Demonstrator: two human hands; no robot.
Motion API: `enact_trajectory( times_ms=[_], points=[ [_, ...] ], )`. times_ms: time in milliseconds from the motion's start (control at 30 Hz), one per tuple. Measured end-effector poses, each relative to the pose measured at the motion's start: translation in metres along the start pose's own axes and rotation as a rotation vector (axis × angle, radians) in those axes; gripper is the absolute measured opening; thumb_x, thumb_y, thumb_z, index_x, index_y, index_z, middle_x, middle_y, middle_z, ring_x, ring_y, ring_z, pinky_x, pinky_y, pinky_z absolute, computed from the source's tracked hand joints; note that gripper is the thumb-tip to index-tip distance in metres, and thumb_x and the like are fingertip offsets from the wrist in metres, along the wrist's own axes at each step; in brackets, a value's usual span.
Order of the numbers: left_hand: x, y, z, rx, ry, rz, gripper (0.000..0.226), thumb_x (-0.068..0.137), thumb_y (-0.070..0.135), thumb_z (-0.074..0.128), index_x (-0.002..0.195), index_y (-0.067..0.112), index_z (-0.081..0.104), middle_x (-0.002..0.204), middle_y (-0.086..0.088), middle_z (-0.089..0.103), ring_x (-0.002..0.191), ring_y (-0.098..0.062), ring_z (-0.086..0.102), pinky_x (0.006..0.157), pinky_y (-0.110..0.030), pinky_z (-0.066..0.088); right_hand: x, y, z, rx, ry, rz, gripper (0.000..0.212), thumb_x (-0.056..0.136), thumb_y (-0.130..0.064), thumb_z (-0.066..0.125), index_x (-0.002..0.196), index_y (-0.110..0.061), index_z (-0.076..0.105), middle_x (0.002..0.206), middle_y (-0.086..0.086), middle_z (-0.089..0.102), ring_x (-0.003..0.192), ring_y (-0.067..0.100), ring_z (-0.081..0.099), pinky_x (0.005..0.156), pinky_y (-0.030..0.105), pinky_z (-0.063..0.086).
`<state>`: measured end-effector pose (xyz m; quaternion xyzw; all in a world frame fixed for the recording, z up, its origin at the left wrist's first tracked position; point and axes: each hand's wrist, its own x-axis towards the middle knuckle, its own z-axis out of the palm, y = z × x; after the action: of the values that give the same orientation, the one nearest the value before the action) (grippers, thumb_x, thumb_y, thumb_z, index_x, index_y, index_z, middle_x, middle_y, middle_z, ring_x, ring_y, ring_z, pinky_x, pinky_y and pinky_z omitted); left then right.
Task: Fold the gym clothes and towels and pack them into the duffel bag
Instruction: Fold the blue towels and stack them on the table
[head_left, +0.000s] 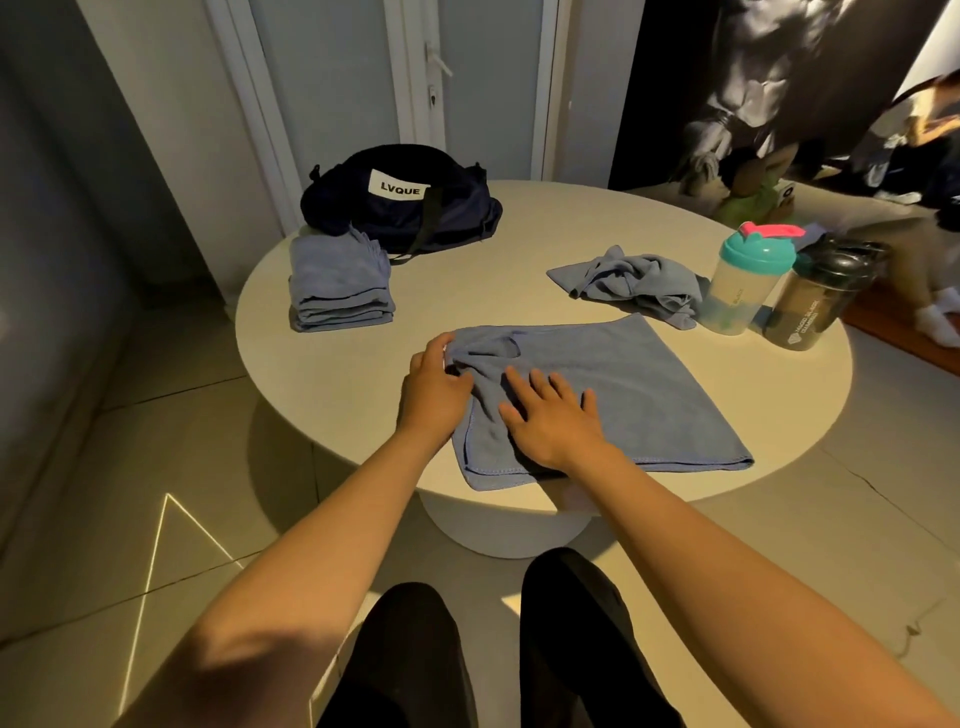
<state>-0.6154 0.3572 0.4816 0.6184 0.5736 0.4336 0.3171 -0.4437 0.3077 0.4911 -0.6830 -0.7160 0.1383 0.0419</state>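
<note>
Both hands (434, 387) (553, 423) on towel (649, 395); right flat

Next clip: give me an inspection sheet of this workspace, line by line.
Surface: round pale table, unevenly lit.
Job's things: navy duffel bag at the far edge; folded towel stack beside it; crumpled towel at right; flat towel nearest.
Clutter: teal-lidded shaker bottle, dark shaker bottle, at the right edge.
Hands: left hand grips the flat towel's bunched corner; right hand presses flat on it.
Cables: nothing seen.
Surroundings: tiled floor, white door behind.
</note>
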Motion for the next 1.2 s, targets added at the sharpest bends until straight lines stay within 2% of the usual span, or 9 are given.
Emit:
enact_trajectory(
  times_ms=[100,267,433,533,600,700,867,967,1200],
  points=[
    [-0.017,-0.001,0.008,0.21,-0.058,0.046,0.055,0.091,0.024,0.063,0.142,0.029,0.043,0.134,-0.008,0.05,0.121,-0.027,0.049,0.105,-0.045,0.044,-0.001,-0.004,0.0,0.013,0.003,0.013,0.061,0.103,-0.059,0.016,0.159,-0.037,0.007,0.168,0.003,0.004,0.154,0.026,-0.002,0.12,0.059,-0.004],
    [-0.037,-0.005,0.011,0.259,-0.06,0.105,0.066,0.095,0.027,0.061,0.151,0.028,0.026,0.133,-0.011,0.056,0.12,-0.03,0.05,0.101,-0.05,0.046,-0.015,-0.003,0.006,-0.044,0.439,-0.076,0.039,0.102,-0.039,0.043,0.132,-0.017,0.058,0.125,0.012,0.052,0.118,0.033,0.045,0.095,0.043,0.038],
    [-0.02,-0.001,0.0,0.378,-0.069,0.107,0.053,0.104,0.025,0.05,0.153,0.029,0.03,0.138,-0.002,0.059,0.126,-0.025,0.052,0.121,-0.046,0.018,-0.017,0.005,0.017,0.014,0.21,-0.143,0.051,0.105,-0.043,0.035,0.152,-0.022,0.037,0.147,0.009,0.044,0.137,0.03,0.037,0.11,0.045,0.028],
    [-0.006,0.0,-0.006,0.372,-0.032,0.075,0.039,0.101,0.028,0.054,0.14,0.027,0.047,0.132,-0.002,0.063,0.123,-0.029,0.055,0.115,-0.047,0.03,-0.012,-0.003,0.016,0.108,0.148,-0.197,0.054,0.107,-0.039,0.034,0.157,-0.02,0.026,0.159,0.008,0.032,0.151,0.026,0.017,0.121,0.052,0.009],
    [-0.014,0.0,-0.005,0.412,0.013,0.09,0.029,0.098,0.034,0.055,0.126,0.027,0.058,0.126,-0.002,0.064,0.119,-0.03,0.052,0.101,-0.044,0.042,-0.015,-0.003,0.018,0.17,0.275,-0.231,0.048,0.106,-0.031,0.044,0.151,-0.017,0.041,0.153,0.012,0.039,0.146,0.034,0.026,0.119,0.052,0.018],
    [-0.038,-0.005,-0.003,0.624,0.034,0.095,0.027,0.096,0.039,0.052,0.121,0.031,0.06,0.125,0.002,0.058,0.117,-0.027,0.045,0.095,-0.039,0.033,-0.021,0.0,0.028,0.119,0.427,-0.225,0.035,0.102,-0.03,0.05,0.132,-0.015,0.061,0.133,0.013,0.054,0.126,0.035,0.046,0.107,0.045,0.038],
    [-0.054,-0.008,-0.002,0.615,0.023,0.07,0.027,0.103,0.036,0.046,0.124,0.031,0.061,0.124,-0.002,0.054,0.115,-0.025,0.048,0.096,-0.037,0.028,-0.027,-0.009,0.027,0.005,0.22,-0.054,0.051,0.106,-0.043,0.019,0.155,-0.031,0.028,0.164,0.002,0.021,0.153,0.024,0.009,0.119,0.058,-0.004],
    [-0.057,-0.009,-0.003,0.546,-0.001,0.122,0.027,0.106,0.03,0.045,0.127,0.029,0.063,0.123,-0.005,0.057,0.113,-0.027,0.052,0.098,-0.037,0.032,-0.032,-0.011,0.028,-0.039,0.182,-0.04,0.056,0.105,-0.047,0.011,0.159,-0.031,0.013,0.168,0.002,0.006,0.155,0.023,-0.004,0.116,0.06,-0.014],
    [-0.07,-0.005,-0.003,0.332,0.08,0.171,0.023,0.102,0.015,0.049,0.114,0.024,0.067,0.115,-0.001,0.051,0.106,-0.023,0.053,0.093,-0.042,0.048,-0.038,-0.009,0.035,-0.03,0.402,-0.07,0.042,0.103,-0.044,0.029,0.132,-0.025,0.051,0.131,0.007,0.044,0.132,0.027,0.038,0.119,0.059,0.008]
  ],
)
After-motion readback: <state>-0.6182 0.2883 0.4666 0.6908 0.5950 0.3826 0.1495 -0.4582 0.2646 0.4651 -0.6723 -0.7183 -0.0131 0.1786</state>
